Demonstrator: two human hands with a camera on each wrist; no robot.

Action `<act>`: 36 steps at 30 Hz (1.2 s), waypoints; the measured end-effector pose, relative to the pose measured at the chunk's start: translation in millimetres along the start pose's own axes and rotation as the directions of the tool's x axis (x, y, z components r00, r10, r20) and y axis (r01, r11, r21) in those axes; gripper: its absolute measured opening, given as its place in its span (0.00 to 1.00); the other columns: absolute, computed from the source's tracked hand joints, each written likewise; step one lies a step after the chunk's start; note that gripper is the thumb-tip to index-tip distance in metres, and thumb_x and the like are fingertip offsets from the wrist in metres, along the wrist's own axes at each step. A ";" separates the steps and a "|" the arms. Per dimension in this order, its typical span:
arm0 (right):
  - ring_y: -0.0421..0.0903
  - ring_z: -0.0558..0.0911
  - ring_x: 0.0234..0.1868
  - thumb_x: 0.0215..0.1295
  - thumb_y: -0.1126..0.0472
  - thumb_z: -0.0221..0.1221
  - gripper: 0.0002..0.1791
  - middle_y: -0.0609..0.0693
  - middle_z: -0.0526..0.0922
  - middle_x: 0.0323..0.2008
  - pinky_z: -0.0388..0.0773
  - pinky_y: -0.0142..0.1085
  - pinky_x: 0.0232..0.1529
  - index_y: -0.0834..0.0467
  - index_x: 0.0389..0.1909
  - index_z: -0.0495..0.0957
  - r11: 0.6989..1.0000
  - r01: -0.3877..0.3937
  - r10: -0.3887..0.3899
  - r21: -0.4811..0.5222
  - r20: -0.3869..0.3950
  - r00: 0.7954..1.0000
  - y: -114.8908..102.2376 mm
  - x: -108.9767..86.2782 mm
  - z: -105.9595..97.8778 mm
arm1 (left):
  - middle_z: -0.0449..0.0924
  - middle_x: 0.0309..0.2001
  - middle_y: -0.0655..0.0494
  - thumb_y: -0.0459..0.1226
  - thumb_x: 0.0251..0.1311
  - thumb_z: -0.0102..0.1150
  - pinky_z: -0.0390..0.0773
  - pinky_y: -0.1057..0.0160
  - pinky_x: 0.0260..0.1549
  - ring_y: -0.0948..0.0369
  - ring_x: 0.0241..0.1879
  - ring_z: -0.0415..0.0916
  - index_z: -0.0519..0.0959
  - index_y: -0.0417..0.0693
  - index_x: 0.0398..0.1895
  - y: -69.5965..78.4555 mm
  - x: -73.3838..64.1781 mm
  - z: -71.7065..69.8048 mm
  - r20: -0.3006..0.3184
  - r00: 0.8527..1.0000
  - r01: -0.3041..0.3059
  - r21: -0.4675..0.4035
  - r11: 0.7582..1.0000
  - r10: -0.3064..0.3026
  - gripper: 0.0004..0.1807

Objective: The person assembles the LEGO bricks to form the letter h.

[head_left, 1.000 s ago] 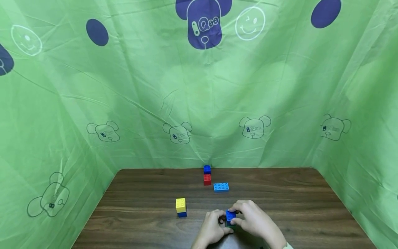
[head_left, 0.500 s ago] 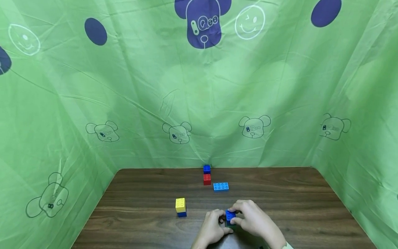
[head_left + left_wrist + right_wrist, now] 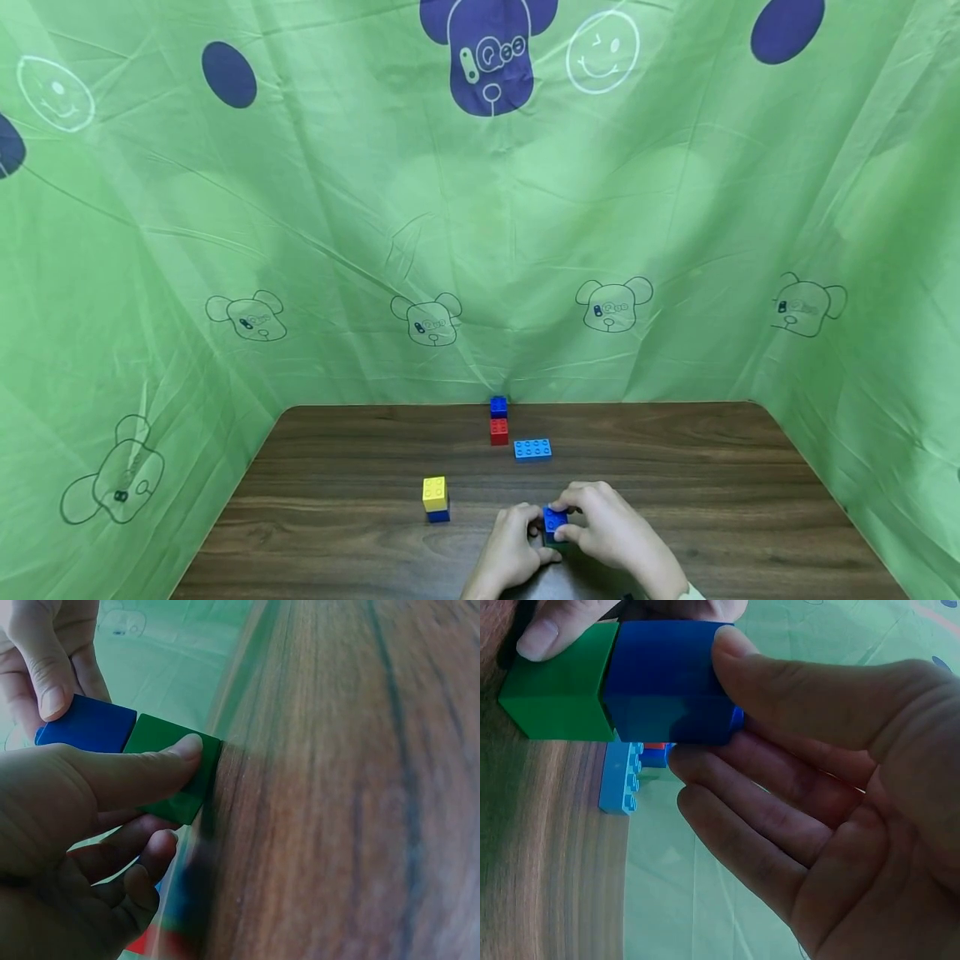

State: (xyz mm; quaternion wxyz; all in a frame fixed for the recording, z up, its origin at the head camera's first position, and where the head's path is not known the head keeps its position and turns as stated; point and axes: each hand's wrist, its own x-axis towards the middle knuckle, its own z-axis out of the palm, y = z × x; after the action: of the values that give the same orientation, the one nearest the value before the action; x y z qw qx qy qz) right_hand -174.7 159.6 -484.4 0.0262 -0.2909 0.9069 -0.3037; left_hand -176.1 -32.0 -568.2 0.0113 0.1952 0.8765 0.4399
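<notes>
Near the front of the table, my right hand (image 3: 611,529) pinches a blue toy building brick (image 3: 555,522) between thumb and fingers. That brick stands on a green brick (image 3: 169,766), which touches the tabletop. With thumb and fingers, my left hand (image 3: 512,550) grips the green brick from the left. In the right wrist view a thin seam shows between the green brick (image 3: 559,694) and the blue brick (image 3: 667,682); whether they are fully pressed together I cannot tell. Most of the green brick is hidden in the head view.
Left of the hands stands a yellow brick (image 3: 434,493) on a dark blue brick (image 3: 438,517). Farther back are a flat light blue brick (image 3: 532,451), a red brick (image 3: 498,432) and a small blue brick (image 3: 498,407) by the rear edge. Green cloth (image 3: 510,208) encloses the wooden table (image 3: 337,483).
</notes>
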 end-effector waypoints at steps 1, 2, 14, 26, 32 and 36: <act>0.43 0.86 0.42 0.57 0.59 0.73 0.10 0.40 0.87 0.38 0.84 0.39 0.43 0.53 0.40 0.87 1.000 -0.003 0.003 0.000 -0.004 1.000 0.0 0.1 0.1 | 0.76 0.28 0.66 0.38 0.42 0.83 0.68 0.73 0.28 0.73 0.28 0.67 0.83 0.53 0.29 0.0 0.0 0.1 -0.001 1.000 -0.001 0.007 1.000 0.001 0.15; 0.43 0.86 0.42 0.57 0.59 0.73 0.10 0.40 0.87 0.37 0.84 0.39 0.43 0.53 0.40 0.87 1.000 -0.006 0.006 0.003 -0.007 1.000 0.1 0.2 0.3 | 0.76 0.28 0.66 0.38 0.42 0.83 0.68 0.73 0.28 0.73 0.28 0.67 0.84 0.52 0.30 0.2 0.2 -0.1 0.001 1.000 0.004 0.003 1.000 -0.004 0.15; 0.44 0.86 0.39 0.52 0.61 0.75 0.10 0.39 0.85 0.34 0.83 0.38 0.40 0.52 0.36 0.87 0.998 -0.048 0.046 -0.038 -0.050 0.998 -1.4 -0.8 5.7 | 0.78 0.29 0.66 0.37 0.43 0.82 0.69 0.72 0.30 0.73 0.29 0.68 0.85 0.53 0.32 1.6 -0.5 1.4 0.022 0.999 0.031 -0.025 0.999 -0.031 0.14; 0.43 0.85 0.41 0.55 0.59 0.74 0.10 0.39 0.85 0.36 0.83 0.39 0.42 0.53 0.39 0.87 1.000 -0.023 0.023 0.003 -0.020 1.000 0.3 -2.2 5.2 | 0.77 0.33 0.71 0.42 0.46 0.81 0.72 0.64 0.38 0.68 0.36 0.70 0.85 0.58 0.37 3.1 -5.2 -0.7 0.055 0.994 0.096 0.032 0.995 -0.097 0.15; 0.43 0.85 0.41 0.56 0.59 0.74 0.11 0.39 0.86 0.36 0.83 0.39 0.42 0.53 0.40 0.87 1.000 -0.006 0.006 -0.016 -0.021 1.000 -0.1 -2.5 3.5 | 0.80 0.37 0.71 0.45 0.47 0.80 0.76 0.59 0.43 0.65 0.40 0.73 0.84 0.59 0.40 5.9 -5.0 -1.2 0.037 0.996 0.075 0.112 0.991 -0.079 0.17; 0.43 0.85 0.42 0.57 0.61 0.73 0.12 0.41 0.86 0.38 0.83 0.39 0.43 0.54 0.41 0.86 0.998 0.038 -0.039 -0.047 -0.024 0.999 -0.2 -4.1 3.9 | 0.84 0.42 0.66 0.45 0.50 0.78 0.78 0.59 0.47 0.65 0.44 0.76 0.85 0.54 0.47 9.2 -5.5 -4.4 0.074 0.996 0.029 0.173 0.985 -0.042 0.20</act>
State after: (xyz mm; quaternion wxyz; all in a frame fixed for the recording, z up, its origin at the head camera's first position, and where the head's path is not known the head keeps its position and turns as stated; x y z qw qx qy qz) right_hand -170.3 159.6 -487.9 0.0022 -0.3052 0.9081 -0.2868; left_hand -168.8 -32.4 -559.3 0.0361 0.1966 0.9134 0.3546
